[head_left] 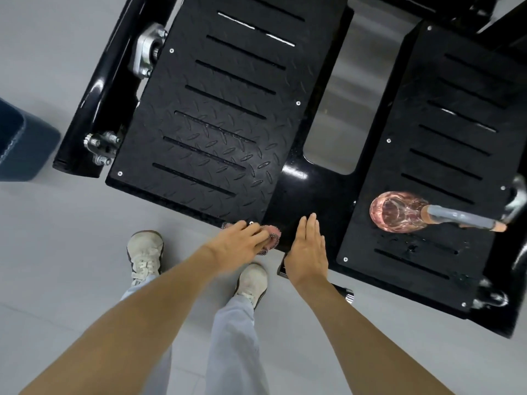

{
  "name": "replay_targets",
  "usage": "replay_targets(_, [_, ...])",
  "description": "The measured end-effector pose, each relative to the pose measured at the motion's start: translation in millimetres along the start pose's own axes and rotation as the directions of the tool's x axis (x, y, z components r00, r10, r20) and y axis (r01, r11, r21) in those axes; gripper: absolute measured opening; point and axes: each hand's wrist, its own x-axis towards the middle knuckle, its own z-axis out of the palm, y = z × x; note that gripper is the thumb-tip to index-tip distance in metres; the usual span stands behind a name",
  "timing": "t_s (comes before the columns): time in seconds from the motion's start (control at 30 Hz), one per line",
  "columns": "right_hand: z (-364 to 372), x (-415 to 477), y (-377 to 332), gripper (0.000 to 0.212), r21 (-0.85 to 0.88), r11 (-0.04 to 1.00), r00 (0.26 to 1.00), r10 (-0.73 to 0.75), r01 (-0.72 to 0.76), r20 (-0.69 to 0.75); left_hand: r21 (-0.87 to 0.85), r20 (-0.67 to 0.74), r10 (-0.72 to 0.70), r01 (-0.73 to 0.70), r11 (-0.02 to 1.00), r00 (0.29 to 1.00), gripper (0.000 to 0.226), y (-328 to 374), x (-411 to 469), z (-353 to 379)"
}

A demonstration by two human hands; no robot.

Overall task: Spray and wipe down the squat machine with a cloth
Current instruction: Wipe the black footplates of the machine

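Note:
The squat machine has two black tread-plate footplates, a left one (216, 109) and a right one (445, 155), joined by a glossy black crossbar (313, 195). My left hand (242, 240) presses a small pink cloth (271, 240) onto the near corner of the left footplate. My right hand (309, 249) lies flat with fingers together on the crossbar's near edge, holding nothing. A clear pinkish spray bottle (396, 212) with a grey nozzle lies on its side on the right footplate, with wet drops beside it.
Grey floor tiles (71, 252) surround the machine. My two feet in white sneakers (145, 255) stand at the left footplate's near edge. A dark blue padded block (22, 143) sits at the far left. Steel bolts and a bearing (148, 49) line the machine's left frame.

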Motion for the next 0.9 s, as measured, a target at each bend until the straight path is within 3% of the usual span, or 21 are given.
replay_targets(0.07, [-1,1,1,0.080,-0.008,1.000,1.000,-0.003,0.004,0.023,0.032,0.009,0.047,-0.047,0.998,0.999,0.052,-14,6,-7])
replay_targets(0.27, [-16,10,0,0.081,0.021,1.000,0.999,0.002,-0.003,0.053,0.096,0.029,-0.029,0.026,0.995,0.999,0.055,-52,29,-34])
replay_targets(0.67, [-54,75,-22,0.077,0.095,0.992,0.996,0.089,-0.086,-0.027,0.114,-0.105,-0.141,0.153,0.982,0.984,0.067,-128,93,-67])
replay_targets(0.9, [-76,119,-49,0.064,0.124,0.973,0.979,0.201,-0.194,-0.043,0.165,-0.165,-0.084,0.112,0.980,0.983,0.060,-184,132,-91])
